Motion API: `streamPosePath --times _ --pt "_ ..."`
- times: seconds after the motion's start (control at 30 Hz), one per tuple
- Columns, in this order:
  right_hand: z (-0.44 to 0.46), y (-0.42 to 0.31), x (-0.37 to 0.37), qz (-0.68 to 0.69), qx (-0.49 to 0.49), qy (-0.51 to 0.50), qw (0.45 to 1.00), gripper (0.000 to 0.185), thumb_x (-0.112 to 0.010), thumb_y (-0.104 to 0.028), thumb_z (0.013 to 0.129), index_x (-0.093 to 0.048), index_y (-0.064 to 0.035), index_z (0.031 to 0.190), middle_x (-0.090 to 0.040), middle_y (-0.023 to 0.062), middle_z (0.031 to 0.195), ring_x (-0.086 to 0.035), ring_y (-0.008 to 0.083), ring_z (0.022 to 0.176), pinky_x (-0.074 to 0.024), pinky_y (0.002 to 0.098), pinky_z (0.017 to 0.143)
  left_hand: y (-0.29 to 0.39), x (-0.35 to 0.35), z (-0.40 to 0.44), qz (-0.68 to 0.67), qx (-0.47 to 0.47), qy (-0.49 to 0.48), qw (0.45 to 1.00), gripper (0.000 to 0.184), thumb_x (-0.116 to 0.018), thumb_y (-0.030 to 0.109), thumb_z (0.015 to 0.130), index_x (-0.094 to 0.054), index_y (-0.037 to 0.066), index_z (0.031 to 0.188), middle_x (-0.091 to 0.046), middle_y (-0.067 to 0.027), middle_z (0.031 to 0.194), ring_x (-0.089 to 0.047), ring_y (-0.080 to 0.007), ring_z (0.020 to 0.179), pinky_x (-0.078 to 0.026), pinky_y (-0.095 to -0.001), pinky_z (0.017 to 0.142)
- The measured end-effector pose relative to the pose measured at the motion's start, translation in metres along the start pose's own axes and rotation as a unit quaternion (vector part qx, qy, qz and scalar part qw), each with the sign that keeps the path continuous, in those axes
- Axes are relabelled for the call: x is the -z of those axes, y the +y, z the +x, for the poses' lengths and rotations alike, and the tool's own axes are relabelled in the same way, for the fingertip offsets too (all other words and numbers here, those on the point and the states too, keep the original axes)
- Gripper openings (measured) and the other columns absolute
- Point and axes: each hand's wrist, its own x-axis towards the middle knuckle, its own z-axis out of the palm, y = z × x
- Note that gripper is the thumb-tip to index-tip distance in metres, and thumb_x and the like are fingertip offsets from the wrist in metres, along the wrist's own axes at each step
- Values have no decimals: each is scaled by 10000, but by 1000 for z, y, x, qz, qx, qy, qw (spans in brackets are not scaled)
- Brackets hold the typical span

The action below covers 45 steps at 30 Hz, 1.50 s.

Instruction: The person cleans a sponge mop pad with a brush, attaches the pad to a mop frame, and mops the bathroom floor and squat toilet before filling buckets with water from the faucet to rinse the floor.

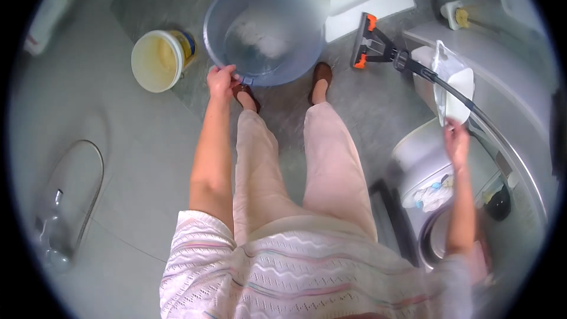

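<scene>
My left hand (221, 81) is closed on the near-left rim of a large blue plastic tub (215, 44), which stands on the floor before my feet. Pale, whitish matter lies in the bottom of the tub; I cannot make out what it is. Off to the right, my right hand (456, 142), slightly blurred, reaches out with its fingers closed at the near edge of a small white bin (463, 85). A thin white bag lines or hangs over that bin. The mop's pole passes across the bin.
A mop (378, 47) with a black head and orange ends rests on the floor. A white bucket (156, 62) stands left of the tub. Behind it sits a white squat toilet (401, 0). At left hangs a shower hose (101, 171); at right is a larger container (413, 147).
</scene>
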Motion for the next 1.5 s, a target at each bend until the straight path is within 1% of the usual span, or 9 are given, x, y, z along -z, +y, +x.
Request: streamPosePath --times 0.07,0.13,0.23,0.33,0.43,0.6,0.9,1.17,1.5 --pt "31 -13 60 -184 203 95 957 323 -581 -51 721 -548 -69 1042 -571 113 1013 -557 267 857 -433 328 725 4 -15 -9 17 -5 1 1000 133 -578 5 708 -462 16 771 -502 -72 633 -504 -165 450 -463 -283 376" --pt "43 -9 98 -326 138 69 933 361 -596 -57 696 -532 -83 1051 -543 99 1068 -521 293 925 -409 375 798 8 -38 -15 31 -14 15 999 139 -579 4 706 -458 15 775 -508 -74 638 -520 -172 462 -459 -283 366" --pt "59 31 130 -325 -5 -117 938 370 -600 -57 672 -529 -87 1034 -577 107 962 -551 328 845 -438 391 730 13 -66 -24 58 -24 31 998 144 -579 4 705 -459 12 784 -514 -72 643 -527 -176 468 -462 -289 369" --pt "74 69 134 -307 -17 -264 914 290 -589 -78 684 -523 -49 965 -583 113 790 -570 279 771 -452 364 682 14 -77 -24 89 -23 37 995 152 -581 6 708 -460 8 801 -522 -75 653 -533 -179 475 -470 -297 376" --pt "62 25 144 -91 -192 -389 897 158 -573 -92 729 -501 -12 845 -506 87 593 -533 190 538 -444 336 475 12 -73 -25 100 -20 32 994 156 -585 16 714 -464 4 812 -528 -79 660 -541 -184 481 -480 -302 388" --pt "10 80 111 66 -109 -357 926 129 -558 -104 770 -480 -10 811 -454 34 552 -432 119 400 -351 270 328 15 -77 -30 59 -23 -7 998 150 -591 42 730 -470 -2 807 -532 -76 661 -544 -185 478 -483 -302 402" --pt "-27 36 81 287 -318 -347 834 113 -542 -134 788 -465 -56 816 -406 -21 525 -357 66 343 -272 233 292 3 -53 -32 85 15 40 995 133 -548 3 682 -470 0 790 -541 -98 629 -550 -206 474 -478 -311 405" --pt "-25 33 44 354 -297 -321 827 134 -534 -140 797 -451 -47 846 -384 -20 527 -358 69 351 -290 233 306 0 -36 -45 99 33 100 989 151 -557 6 682 -477 -24 807 -538 -110 600 -557 -226 468 -478 -315 384" --pt "-35 47 24 373 -342 -337 794 150 -532 -151 811 -440 -54 879 -372 -29 542 -345 55 369 -280 221 304 13 -132 7 194 17 137 971 164 -587 13 677 -523 -93 784 -562 -153 658 -568 -250 499 -466 -337 362"
